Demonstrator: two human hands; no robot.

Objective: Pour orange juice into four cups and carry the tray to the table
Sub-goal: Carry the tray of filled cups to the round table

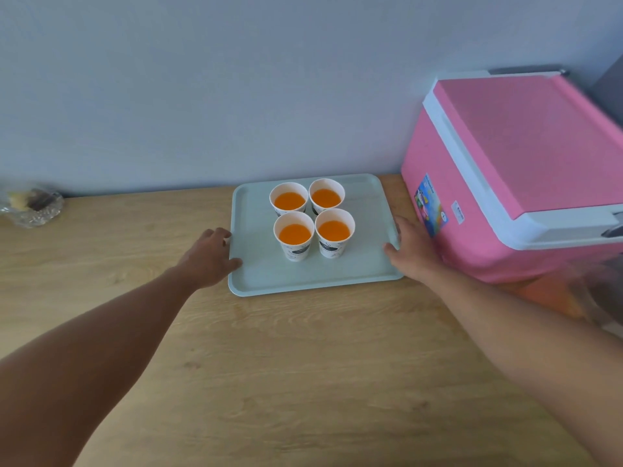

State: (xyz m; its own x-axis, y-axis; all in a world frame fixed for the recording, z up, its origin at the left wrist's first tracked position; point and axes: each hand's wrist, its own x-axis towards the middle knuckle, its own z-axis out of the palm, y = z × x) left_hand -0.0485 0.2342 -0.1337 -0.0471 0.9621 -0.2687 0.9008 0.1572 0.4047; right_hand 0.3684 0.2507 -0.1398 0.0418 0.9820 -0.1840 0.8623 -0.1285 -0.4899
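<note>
A pale green tray (365, 264) lies flat on the wooden counter (303, 365), close to the wall. Several white paper cups (294, 248) stand upright in a tight square on its far half, each holding orange juice (294, 233). My left hand (209, 261) is at the tray's left edge, thumb over the rim and fingers curled against the side. My right hand (413, 251) holds the right edge the same way, with its thumb lying on the rim. Both forearms reach in from the bottom corners.
A pink cooler box (526, 156) with a white-rimmed lid stands just right of the tray, almost touching my right hand. A glass bowl (32, 207) sits far left by the wall. Something blurred and orange (553, 294) lies below the cooler.
</note>
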